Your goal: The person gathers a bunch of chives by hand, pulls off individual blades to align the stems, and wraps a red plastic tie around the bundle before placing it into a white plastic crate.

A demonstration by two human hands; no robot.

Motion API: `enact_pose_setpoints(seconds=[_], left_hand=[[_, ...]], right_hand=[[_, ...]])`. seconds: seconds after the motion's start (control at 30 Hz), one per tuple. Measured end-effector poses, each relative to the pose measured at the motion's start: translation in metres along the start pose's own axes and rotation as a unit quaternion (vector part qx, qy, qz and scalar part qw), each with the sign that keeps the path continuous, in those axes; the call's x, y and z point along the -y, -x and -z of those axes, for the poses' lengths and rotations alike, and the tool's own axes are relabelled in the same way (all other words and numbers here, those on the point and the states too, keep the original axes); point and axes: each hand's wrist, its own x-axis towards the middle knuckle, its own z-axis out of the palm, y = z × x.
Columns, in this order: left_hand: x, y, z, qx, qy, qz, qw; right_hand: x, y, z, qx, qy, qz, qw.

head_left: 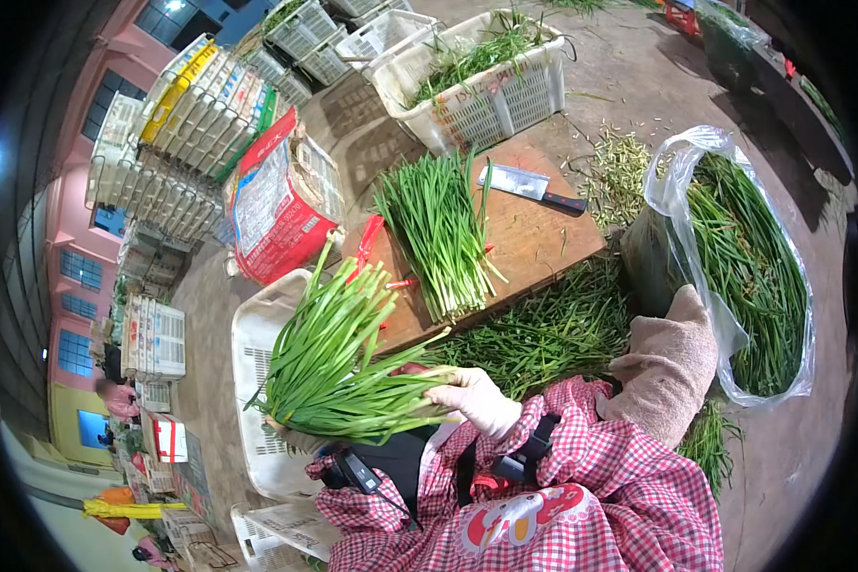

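Observation:
A loose bunch of garlic chives (329,357) is held in front of my body, fanned out. My left hand (300,439) supports the bunch at its lower left end, mostly hidden under the leaves. In a white glove, my right hand (481,396) pinches some leaf ends at the bunch's right side. Beyond them, a trimmed pile of garlic chives (439,234) lies on a wooden board (553,243), over red ties (367,243). A cleaver (529,186) with a black handle rests on the same board.
A plastic bag (677,181) full of greens stands at right. Loose greens (543,329) lie below the board, cut stem pieces (615,172) on the floor beyond. A white crate (534,95) holds greens. Left are a white basket (248,353), a red sack (286,214) and stacked crates (153,334).

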Motion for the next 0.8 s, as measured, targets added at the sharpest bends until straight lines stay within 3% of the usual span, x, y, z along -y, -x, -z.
enact_pose_setpoints(seconds=[0.03,0.07,0.1,0.2,0.3,0.33,0.43,0.47,0.5,0.57,0.6,0.7,0.77,0.8], left_hand=[[-0.003,0.005,-0.010,-0.038,-0.272,-0.072,0.959],[-0.007,0.008,-0.019,-0.072,-0.522,-0.138,0.839],[-0.010,0.001,-0.030,-0.073,-0.517,-0.148,0.840],[-0.004,0.007,-0.048,-0.002,-0.208,-0.050,0.977],[-0.021,0.004,-0.076,0.070,0.114,0.041,0.990],[-0.021,0.019,-0.101,0.108,0.074,-0.024,0.991],[-0.010,0.026,-0.111,0.110,0.159,0.035,0.981],[-0.005,0.021,-0.107,0.063,0.207,0.065,0.974],[-0.002,0.020,-0.106,0.062,0.209,0.066,0.974],[-0.002,0.016,-0.106,0.155,0.177,0.073,0.969],[-0.006,0.022,-0.117,0.158,0.162,0.052,0.973],[-0.006,0.003,-0.103,0.163,0.154,0.048,0.973],[-0.011,-0.008,-0.095,0.120,0.183,0.069,0.973],[-0.011,-0.013,-0.093,0.105,0.169,0.038,0.979]], right_hand=[[-0.001,0.001,0.000,0.032,-0.055,-0.002,0.998],[-0.001,0.003,0.001,0.063,-0.110,-0.004,0.992],[0.001,-0.003,0.003,0.103,-0.160,0.000,0.982],[0.004,0.015,0.030,0.144,-0.079,-0.009,0.986],[0.006,0.024,0.054,0.172,0.016,-0.080,0.982],[0.007,0.030,0.054,0.182,-0.009,-0.037,0.983],[0.026,0.039,0.063,0.225,0.088,0.010,0.970],[0.032,0.039,0.067,0.236,0.119,-0.013,0.964],[0.041,0.044,0.068,0.229,0.152,0.030,0.961],[0.036,0.046,0.084,0.222,0.132,0.022,0.966],[0.050,0.054,0.084,0.225,0.152,0.062,0.960],[0.059,0.078,0.118,0.213,0.172,0.010,0.962],[0.051,0.088,0.161,0.184,0.328,-0.142,0.916],[0.069,0.085,0.149,0.178,0.584,-0.256,0.750]])
